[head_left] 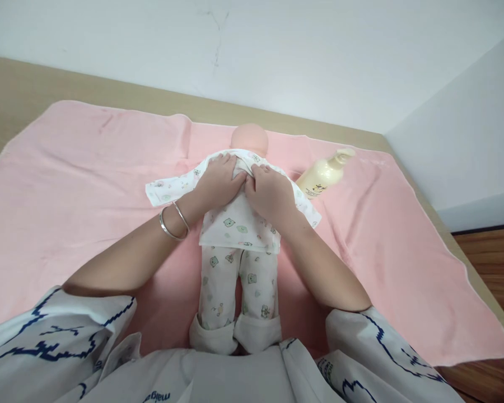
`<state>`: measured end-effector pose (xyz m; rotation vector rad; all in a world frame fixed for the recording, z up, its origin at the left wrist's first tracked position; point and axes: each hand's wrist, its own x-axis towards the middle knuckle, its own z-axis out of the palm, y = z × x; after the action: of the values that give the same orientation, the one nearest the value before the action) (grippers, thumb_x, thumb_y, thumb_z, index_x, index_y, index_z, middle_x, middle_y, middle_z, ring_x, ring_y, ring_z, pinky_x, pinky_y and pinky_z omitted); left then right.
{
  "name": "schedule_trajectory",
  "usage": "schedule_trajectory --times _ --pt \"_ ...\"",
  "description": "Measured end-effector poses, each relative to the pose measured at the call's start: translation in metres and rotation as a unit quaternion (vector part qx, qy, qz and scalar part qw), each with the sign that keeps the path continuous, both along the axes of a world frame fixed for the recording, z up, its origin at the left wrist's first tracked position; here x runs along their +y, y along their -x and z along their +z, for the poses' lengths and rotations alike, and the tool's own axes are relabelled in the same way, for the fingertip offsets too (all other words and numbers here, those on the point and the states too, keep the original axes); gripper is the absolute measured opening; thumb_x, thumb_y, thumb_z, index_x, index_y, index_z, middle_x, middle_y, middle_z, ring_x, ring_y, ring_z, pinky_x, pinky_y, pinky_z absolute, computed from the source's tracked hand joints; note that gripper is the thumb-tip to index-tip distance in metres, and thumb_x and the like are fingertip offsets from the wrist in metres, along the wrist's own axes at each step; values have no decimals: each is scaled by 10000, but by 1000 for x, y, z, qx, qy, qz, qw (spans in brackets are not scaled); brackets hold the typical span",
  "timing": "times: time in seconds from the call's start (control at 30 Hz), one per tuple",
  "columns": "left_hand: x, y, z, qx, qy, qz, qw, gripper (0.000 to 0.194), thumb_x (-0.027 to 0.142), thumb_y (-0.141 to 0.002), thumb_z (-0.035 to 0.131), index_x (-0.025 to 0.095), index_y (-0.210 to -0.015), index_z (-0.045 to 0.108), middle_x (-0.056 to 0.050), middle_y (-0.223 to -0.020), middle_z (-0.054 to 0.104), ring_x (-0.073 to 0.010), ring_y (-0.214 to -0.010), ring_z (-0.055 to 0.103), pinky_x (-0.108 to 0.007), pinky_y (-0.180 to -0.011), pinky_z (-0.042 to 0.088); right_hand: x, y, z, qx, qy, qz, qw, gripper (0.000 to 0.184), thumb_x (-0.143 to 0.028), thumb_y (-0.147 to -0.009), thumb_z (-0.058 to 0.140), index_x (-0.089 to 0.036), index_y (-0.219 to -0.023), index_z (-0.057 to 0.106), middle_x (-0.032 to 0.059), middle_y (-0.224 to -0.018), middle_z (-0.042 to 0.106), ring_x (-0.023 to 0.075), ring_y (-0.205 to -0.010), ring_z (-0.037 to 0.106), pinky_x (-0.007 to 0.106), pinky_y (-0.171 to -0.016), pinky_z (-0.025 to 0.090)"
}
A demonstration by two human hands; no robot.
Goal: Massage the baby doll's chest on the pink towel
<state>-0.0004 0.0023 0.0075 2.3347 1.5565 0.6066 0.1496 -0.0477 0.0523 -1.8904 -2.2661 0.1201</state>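
A baby doll lies on a pink blanket, with the top of its bare head away from me. It wears a white printed long-sleeved top and matching trousers with turned-up cuffs. My left hand rests on the upper part of the top, fingers stretched over the cloth and thumb out to the side. Close beside it, my right hand has its fingers bent and its thumb near the forefinger at a rumpled fold of the top. My hands partly cover the fold. The doll's face is not visible.
A pale yellow pump bottle lies tilted beside the doll's right-hand sleeve. The pink blanket spreads over a light wooden table. A white wall runs behind it, and a dark wood-grain surface shows at right.
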Motion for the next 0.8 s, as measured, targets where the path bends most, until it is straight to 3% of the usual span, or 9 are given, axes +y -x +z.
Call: schedule_trajectory --times 0.13,0.2,0.33,0.43,0.6,0.8 --pt "0 2 -4 19 -29 -28 999 476 348 -1060 334 124 -1294 683 -198 -1378 695 -365 -1384 595 -587 -1269 450 2 -1 0 28 12 -21 999 419 -286 -1090 319 -177 -1173 716 165 -1232 771 330 -1203 686 447 -998 554" --pt "-5 -1 -4 24 -54 -27 998 474 336 -1067 321 114 -1245 700 -202 -1327 711 -368 -1373 605 -597 -1276 448 10 -6 -4 49 26 -18 998 467 -263 -1081 293 -169 -1267 711 170 -1360 744 344 -1328 649 492 -1083 543" --pt "-23 -12 2 -7 -41 26 999 527 329 -1079 335 40 -1399 639 -245 -1480 660 -368 -1486 560 -576 -1332 414 30 -18 -16 80 51 -14 995 630 -284 -1081 283 -52 -1639 461 201 -1760 416 379 -1677 327 612 -1362 285" --pt "-35 -20 8 -10 -12 21 1000 580 288 -1076 342 -18 -1523 549 -283 -1644 533 -382 -1607 453 -591 -1378 347 40 -25 -23 88 66 -22 994 705 -344 -1093 296 -15 -1715 327 200 -1820 284 390 -1729 196 595 -1404 200" --pt "-28 -16 9 -38 16 11 999 551 306 -1068 373 62 -1505 604 -219 -1630 578 -374 -1606 462 -610 -1359 378 41 -28 -26 76 53 -3 996 691 -354 -1105 292 -20 -1708 345 217 -1800 323 373 -1711 272 594 -1404 215" --pt "-2 -7 -12 -33 -18 21 999 567 317 -1066 347 38 -1496 590 -241 -1599 595 -379 -1575 485 -605 -1368 340 12 -7 -13 27 40 -4 999 649 -288 -1113 303 15 -1680 388 245 -1755 404 404 -1663 363 599 -1385 280"
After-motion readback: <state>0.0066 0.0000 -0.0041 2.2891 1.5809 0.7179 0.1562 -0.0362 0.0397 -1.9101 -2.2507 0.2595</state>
